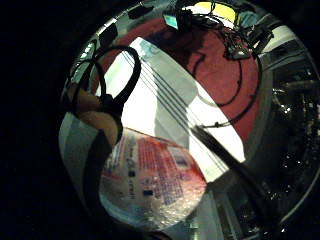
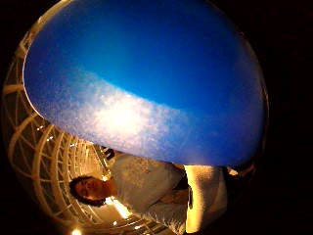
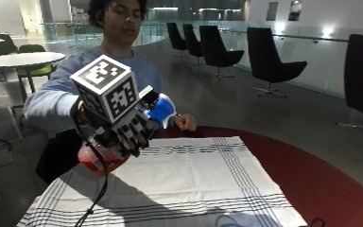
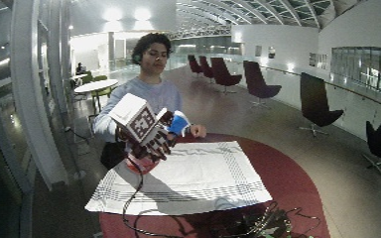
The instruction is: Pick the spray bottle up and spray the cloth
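Cloth [image 3: 187, 179] on red table [image 3: 320, 179] | right hand [image 3: 128, 130] grips spray bottle [image 3: 99, 158]

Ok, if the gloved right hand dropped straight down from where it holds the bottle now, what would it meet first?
Probably the white cloth with dark stripes on the round red table. The black-gloved right hand grips the blue-topped spray bottle with red liquid above the cloth's edge; depth is unclear.
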